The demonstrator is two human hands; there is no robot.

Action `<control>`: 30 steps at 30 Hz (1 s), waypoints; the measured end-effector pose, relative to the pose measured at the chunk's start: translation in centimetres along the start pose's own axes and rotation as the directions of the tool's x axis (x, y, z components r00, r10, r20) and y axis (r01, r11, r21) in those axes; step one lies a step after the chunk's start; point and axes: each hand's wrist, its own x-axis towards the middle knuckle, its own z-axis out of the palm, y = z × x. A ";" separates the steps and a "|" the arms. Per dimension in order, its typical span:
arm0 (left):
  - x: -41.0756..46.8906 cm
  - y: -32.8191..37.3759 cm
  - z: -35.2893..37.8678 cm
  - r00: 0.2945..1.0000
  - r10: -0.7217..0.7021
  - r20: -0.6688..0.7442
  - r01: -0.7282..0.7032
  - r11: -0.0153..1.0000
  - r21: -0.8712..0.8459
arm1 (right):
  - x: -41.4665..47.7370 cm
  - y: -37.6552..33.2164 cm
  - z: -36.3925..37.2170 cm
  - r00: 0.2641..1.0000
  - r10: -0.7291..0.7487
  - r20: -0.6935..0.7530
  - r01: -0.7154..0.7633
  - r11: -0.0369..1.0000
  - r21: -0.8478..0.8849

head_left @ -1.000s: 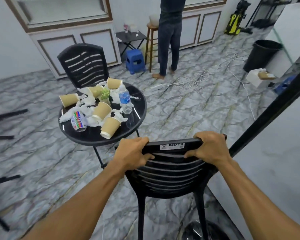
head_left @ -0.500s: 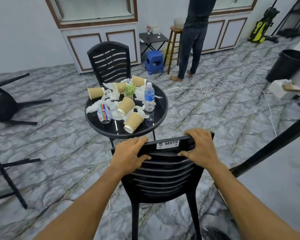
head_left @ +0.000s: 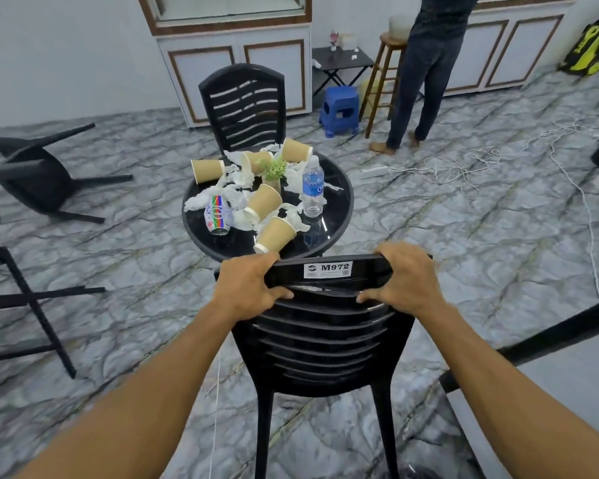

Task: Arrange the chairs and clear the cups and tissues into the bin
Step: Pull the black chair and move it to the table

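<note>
A black plastic chair (head_left: 322, 340) with an M972 label stands right before me, its back at the near edge of a round black table (head_left: 339, 216). My left hand (head_left: 248, 288) grips the left end of its top rail and my right hand (head_left: 403, 278) grips the right end. On the table lie several tipped brown paper cups (head_left: 265, 202), crumpled white tissues (head_left: 236, 179), a soda can (head_left: 217, 214), a water bottle (head_left: 312, 190) and a small plant (head_left: 274, 167). A second black chair (head_left: 244, 105) stands behind the table. A third chair (head_left: 38, 174) lies overturned at the left.
A person (head_left: 426, 63) stands at the back by white cabinets (head_left: 236, 60), next to a wooden stool (head_left: 382, 77) and a blue step stool (head_left: 339, 108). White cables (head_left: 464, 167) trail over the marble floor on the right. Black folding legs (head_left: 32, 305) stand at the left edge.
The view has swung left and the chair in my hands has come closer to the table. The overturned chair at the left has come into view; the black bin has left the frame.
</note>
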 end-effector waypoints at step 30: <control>-10.8 2.2 6.1 0.955 0.191 -0.225 -0.137 0.962 0.237 | -7.3 1.0 5.2 0.965 -0.173 -0.195 0.182 0.983 0.027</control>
